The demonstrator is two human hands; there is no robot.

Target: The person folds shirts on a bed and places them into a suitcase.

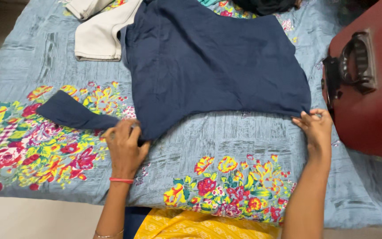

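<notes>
Head view, both hands (left (124, 148), right (317, 128)) pinching navy garment (213, 66), maroon suitcase (372, 88) beside.

This is a home bedroom. A bed (244, 137) covered by a blue floral bedsheet (45, 146) carries spread and folded clothes (98, 35), and a maroon suitcase (372, 88) with a black handle sits at its edge.
</notes>
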